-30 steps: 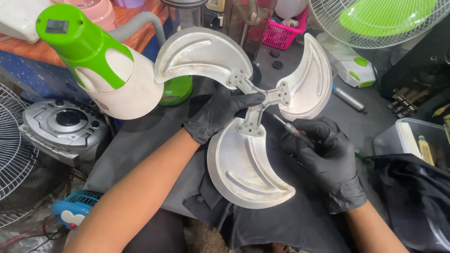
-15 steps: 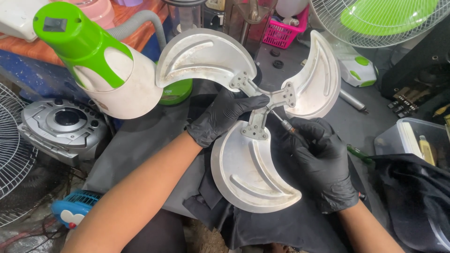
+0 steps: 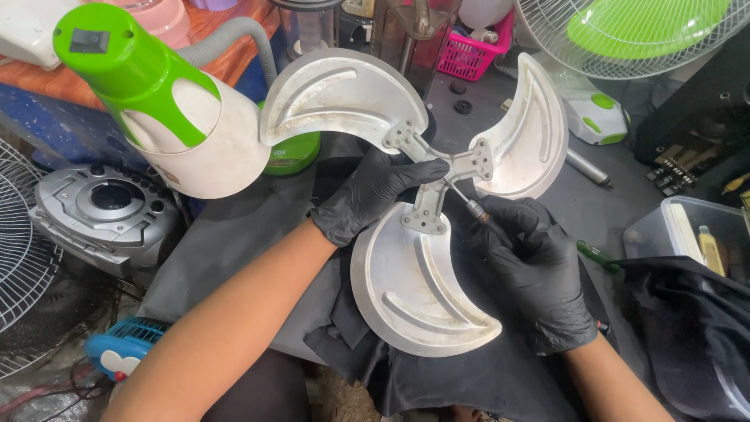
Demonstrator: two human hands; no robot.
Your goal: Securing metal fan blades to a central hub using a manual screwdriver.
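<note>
Cluttered workbench (image 3: 625, 211) under dark cloth: at far left a grey radio (image 3: 101, 211), then a white-and-green fan motor housing (image 3: 180, 133). Left hand (image 3: 375, 195), black-gloved, curls its fingers around the hub of a three-bladed metal fan blade (image 3: 414, 281). Right hand (image 3: 539, 273) pinches a screwdriver (image 3: 469, 207), tip touching the hub. A clear plastic box (image 3: 687, 234) sits at right.

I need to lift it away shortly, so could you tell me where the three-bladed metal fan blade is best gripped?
Probably at the flat central hub, from the left, as the left hand does: the fan blade has thin curved edges, and the right hand occupies the other side.
</note>
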